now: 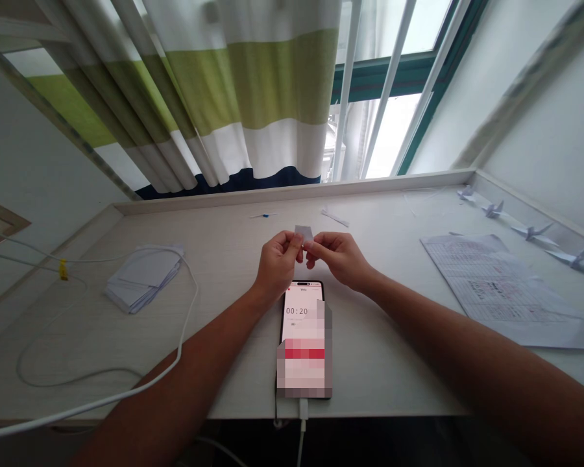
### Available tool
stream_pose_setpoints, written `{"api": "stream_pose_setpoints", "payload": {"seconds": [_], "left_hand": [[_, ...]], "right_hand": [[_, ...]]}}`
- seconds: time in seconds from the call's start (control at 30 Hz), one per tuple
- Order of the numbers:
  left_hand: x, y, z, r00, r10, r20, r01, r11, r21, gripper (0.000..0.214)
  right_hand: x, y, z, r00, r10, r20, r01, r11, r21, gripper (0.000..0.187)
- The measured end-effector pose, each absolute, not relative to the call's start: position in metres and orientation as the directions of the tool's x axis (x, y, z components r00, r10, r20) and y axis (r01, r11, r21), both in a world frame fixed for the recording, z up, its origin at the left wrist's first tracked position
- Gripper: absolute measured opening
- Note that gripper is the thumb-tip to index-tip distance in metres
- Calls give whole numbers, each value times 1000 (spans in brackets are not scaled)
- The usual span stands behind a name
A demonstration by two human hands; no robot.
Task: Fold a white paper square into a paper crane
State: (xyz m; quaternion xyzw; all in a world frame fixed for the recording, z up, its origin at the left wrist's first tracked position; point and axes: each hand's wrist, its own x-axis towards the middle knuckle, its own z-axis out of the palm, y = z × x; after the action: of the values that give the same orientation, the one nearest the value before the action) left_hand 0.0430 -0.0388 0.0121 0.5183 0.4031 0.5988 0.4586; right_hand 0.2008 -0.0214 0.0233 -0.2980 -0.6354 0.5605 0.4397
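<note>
Between my two hands, over the middle of the white desk, is a small folded piece of paper (304, 232). My left hand (278, 263) pinches its left lower edge between thumb and fingers. From the other side, my right hand (339, 258) grips its right lower corner in the same way. The paper's upper part stands out above the fingertips, and its lower part is hidden by them. Just below my hands lies a phone (303, 324) with its lit screen reading 00:20.
A stack of white paper (143, 275) lies left, near a looping white cable (191, 311). At right are printed sheets (496, 285) and several folded paper cranes (533, 232). A paper strip (335, 217) and a thin blue-and-white item (265, 215) lie beyond my hands. A raised rim (292, 189) edges the desk.
</note>
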Motion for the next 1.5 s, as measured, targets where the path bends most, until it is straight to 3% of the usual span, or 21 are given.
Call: {"api": "stream_pose_setpoints", "payload": {"seconds": [0.27,0.43,0.57,0.67,0.87,1.23,1.5], "left_hand": [[37,-37,13,15,972,234,-227,-225,948,42],[35,-38,12,37,973,229,-172,-219,960,28],[34,-36,9,34,970,242,-101,-238,966,30],[33,-36,8,7,964,267,-16,-267,964,31],[31,-39,10,9,959,282,173,-279,945,28],[31,-40,9,48,963,266,255,-269,929,29],[32,-36,4,16,955,296,141,-295,945,29]], "right_hand": [[202,-21,18,-499,855,141,-132,86,-987,46],[202,-22,20,-491,862,130,-125,78,-989,48],[203,-20,18,-516,848,118,-125,61,-990,52],[205,-18,17,-448,883,142,-114,101,-988,54],[207,-16,21,-228,937,265,-52,260,-964,35],[207,-17,18,-316,904,289,-85,277,-957,36],[208,-17,23,-297,914,276,-38,278,-960,32]]}}
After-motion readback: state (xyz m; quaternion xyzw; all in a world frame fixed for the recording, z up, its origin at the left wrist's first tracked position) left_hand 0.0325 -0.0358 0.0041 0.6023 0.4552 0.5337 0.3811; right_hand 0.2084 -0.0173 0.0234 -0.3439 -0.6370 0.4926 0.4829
